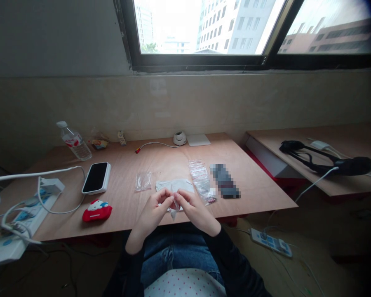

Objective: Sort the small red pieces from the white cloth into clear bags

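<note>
Clear zip bag lay left of hands, mid desk. L hand & R hand together, pinching crumpled white scrap near front edge, white sheet just behind; red-edged zip bags to R.

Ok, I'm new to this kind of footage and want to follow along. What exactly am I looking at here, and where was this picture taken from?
There is no machine here: these are a person's own bare hands, the left hand and the right hand. The picture comes from a camera worn on their head, looking forward and down. Their fingers pinch a small white item, too small to identify. On the wooden desk lie a white piece of cloth or paper, a clear plastic bag, a stack of small clear bags, a phone in a white case and a red plush pouch.
</note>
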`<state>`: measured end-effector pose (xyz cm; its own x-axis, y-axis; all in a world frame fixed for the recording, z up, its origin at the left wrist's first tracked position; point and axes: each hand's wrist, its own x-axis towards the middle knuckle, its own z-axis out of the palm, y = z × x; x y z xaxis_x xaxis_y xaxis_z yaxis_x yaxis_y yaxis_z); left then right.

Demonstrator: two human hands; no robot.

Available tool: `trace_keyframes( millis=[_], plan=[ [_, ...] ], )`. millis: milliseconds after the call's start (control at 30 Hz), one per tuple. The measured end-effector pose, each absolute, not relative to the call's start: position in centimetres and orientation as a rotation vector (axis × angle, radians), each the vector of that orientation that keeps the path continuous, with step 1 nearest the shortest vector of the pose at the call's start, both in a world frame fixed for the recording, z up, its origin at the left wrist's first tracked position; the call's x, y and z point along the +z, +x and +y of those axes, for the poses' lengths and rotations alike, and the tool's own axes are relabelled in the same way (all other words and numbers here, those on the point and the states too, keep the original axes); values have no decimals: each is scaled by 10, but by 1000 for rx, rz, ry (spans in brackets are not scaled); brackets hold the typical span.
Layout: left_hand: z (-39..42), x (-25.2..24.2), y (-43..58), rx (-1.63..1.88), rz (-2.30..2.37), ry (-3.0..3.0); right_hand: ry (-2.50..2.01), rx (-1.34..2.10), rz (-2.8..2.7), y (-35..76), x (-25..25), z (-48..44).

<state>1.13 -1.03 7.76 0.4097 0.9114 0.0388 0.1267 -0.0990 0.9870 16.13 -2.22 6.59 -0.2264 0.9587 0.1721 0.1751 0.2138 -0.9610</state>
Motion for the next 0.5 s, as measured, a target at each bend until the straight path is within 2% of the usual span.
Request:
trace_keyframes(
  millis=[300,500],
  plan=[
    [-13,73,17,862,1115,1565,-1142,1050,-1658,157,65,-27],
    [-16,73,19,918,1316,1703,-1304,842,-1699,155,65,-27]
  ],
)
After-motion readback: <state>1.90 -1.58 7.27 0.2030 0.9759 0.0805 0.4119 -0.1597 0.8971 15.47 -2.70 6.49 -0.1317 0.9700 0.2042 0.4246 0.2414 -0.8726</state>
